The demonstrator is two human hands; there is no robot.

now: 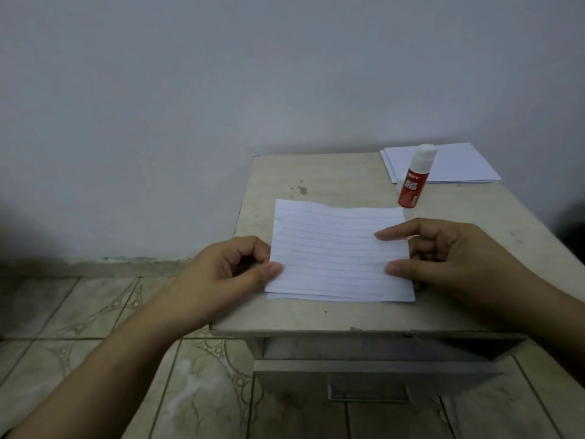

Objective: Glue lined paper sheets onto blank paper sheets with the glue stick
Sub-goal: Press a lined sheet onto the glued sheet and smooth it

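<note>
A lined paper sheet (335, 248) lies over a blank sheet (285, 295) whose edge shows at the bottom, on a small table (316, 175). My left hand (228, 267) pinches the lined sheet's left edge, thumb on top and fingers curled underneath. My right hand (443, 251) holds the right edge, thumb and forefinger lying on the paper, the other fingers curled behind it. A red glue stick (413, 182) with its white top stands upright just beyond the sheet's far right corner.
A stack of white paper (459, 166) lies at the table's far right corner, behind the glue stick. The table stands against a plain wall, with a drawer (370, 378) below its front edge. Tiled floor (95, 327) spreads to the left.
</note>
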